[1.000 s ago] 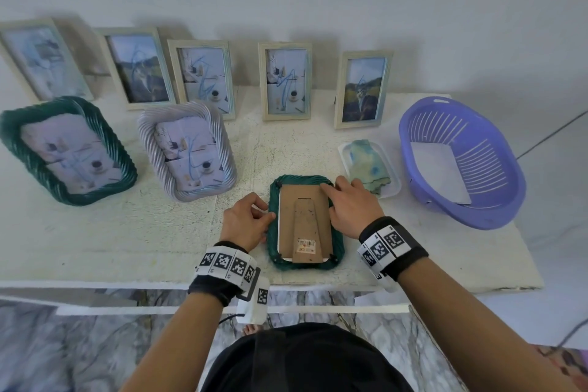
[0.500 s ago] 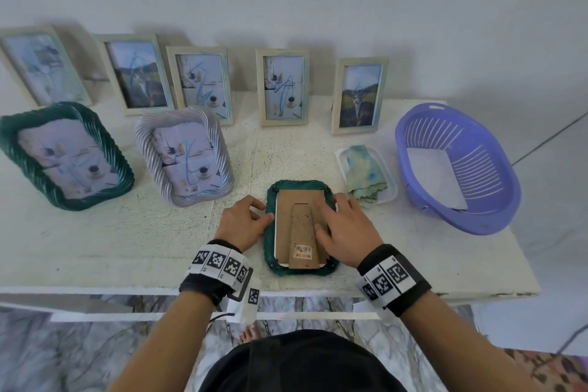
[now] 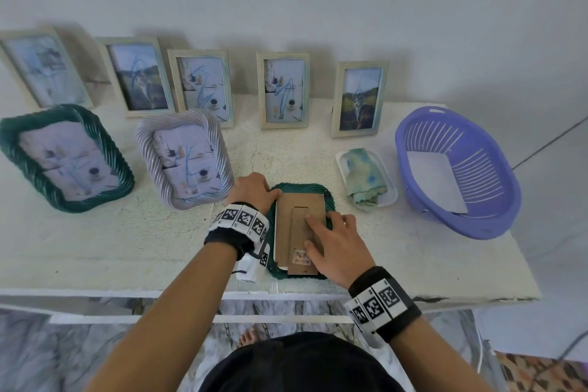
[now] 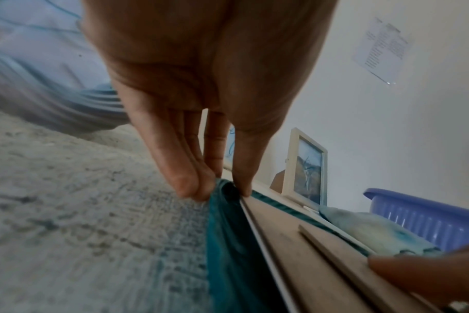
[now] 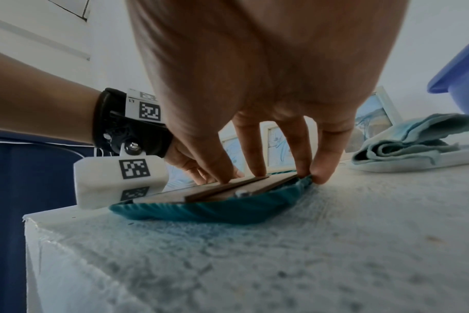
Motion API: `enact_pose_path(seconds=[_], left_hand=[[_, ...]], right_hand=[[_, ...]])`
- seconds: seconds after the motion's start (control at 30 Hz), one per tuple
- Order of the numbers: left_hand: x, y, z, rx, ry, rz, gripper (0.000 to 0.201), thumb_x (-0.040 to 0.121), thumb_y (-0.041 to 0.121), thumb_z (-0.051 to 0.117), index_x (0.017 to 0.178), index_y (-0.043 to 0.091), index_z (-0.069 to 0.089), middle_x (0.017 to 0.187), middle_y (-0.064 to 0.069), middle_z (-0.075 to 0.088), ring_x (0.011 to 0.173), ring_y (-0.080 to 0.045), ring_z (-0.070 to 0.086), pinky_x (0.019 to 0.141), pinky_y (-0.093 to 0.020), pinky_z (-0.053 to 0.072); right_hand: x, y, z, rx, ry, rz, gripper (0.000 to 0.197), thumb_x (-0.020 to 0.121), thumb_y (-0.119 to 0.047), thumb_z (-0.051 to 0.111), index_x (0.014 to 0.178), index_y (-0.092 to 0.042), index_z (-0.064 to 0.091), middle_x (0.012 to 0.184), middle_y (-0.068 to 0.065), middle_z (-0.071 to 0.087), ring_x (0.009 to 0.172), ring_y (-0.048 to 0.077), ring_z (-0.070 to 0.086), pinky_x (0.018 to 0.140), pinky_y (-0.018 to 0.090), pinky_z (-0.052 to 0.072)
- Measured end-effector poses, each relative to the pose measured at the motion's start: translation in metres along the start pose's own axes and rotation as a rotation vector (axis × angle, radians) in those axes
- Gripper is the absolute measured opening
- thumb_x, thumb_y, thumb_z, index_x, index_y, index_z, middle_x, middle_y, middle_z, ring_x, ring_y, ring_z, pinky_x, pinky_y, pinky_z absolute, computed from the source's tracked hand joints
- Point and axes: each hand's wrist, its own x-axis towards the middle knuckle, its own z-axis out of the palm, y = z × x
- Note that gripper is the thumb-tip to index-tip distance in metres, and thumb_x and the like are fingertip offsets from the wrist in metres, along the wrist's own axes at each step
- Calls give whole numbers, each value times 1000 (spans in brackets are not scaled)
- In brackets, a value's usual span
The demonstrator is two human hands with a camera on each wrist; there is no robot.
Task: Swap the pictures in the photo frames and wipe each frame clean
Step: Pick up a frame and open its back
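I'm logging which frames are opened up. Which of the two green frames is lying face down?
The small green frame at the table's front edge, between both hands: its brown cardboard back faces up. The larger green frame at far left shows its picture.

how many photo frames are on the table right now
8. Five slim pale frames stand along the wall. A green frame and a grey frame sit in front. Another green frame lies face down under both hands.

Matt brown cardboard backing (image 3: 299,226) in a ribbed green frame (image 3: 329,200); rough white table (image 3: 95,248).
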Motion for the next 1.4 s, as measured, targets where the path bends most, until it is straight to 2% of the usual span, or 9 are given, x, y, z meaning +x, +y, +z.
enact_pose_path(seconds=[0.23,0.33,0.47,0.6,0.73,0.83,0.97,1.17,1.4], left_hand=[[2,3,0,19,9,-12,26,78,36,72,79,10,71,82,-9,68,73,-26,64,61,-30,51],[4,5,-1,17,4,-17,23,76,33,75,75,11,71,80,-10,68,73,-26,64,60,-30,50],[4,2,-3,5,-7,4,19,77,30,77,73,12,73,82,-9,70,76,-24,65,61,-29,48],[0,-1,-8,-1,-16,66,18,83,26,72,86,9,76,87,-10,73,84,-23,66,67,-28,46],[-20,-10,-8,-21,-94,139,44,85,48,66,111,12,67,102,-8,70,91,-23,65,81,-32,51],[-47,-19,3,-8,-110,219,52,81,65,60,113,24,60,106,-3,61,99,-21,58,83,-35,48],[-75,-25,20,-14,-95,239,74,81,56,67,139,17,42,134,-8,44,124,-27,40,99,-37,37],[-80,-25,32,44,-15,220,85,79,58,67,146,17,32,142,-7,36,127,-27,35,103,-41,39],[-80,-27,32,70,11,240,82,78,60,66,143,19,36,143,-5,37,128,-26,36,99,-40,41]], right_hand=[[1,-3,-3,-18,-22,17,54,81,-44,36,117,-17,65,99,18,62,83,38,54,66,41,52],[0,-3,-3,-51,-2,9,51,81,-43,38,114,-17,66,96,17,63,79,36,55,64,40,52],[1,-1,-2,-68,-21,1,53,82,-44,36,119,-17,64,101,18,62,85,38,53,69,42,51],[-1,-1,-2,-28,-10,4,56,86,-45,33,128,-19,58,113,18,58,98,38,50,77,42,53],[-4,10,-8,136,-61,12,48,96,-38,44,142,-27,39,137,8,43,122,29,34,97,37,42],[-5,26,-13,290,-65,-21,38,97,-24,48,135,-21,50,134,6,50,121,25,40,95,27,35],[-13,38,-15,338,-82,-124,33,90,-1,50,113,-14,70,124,15,60,117,34,49,94,25,31],[-23,40,-9,293,-181,-200,41,83,-5,44,103,-24,76,145,22,43,140,38,27,111,26,13],[-24,45,-2,253,-158,-231,37,80,-3,42,91,-16,74,132,30,52,130,48,41,110,37,19]])
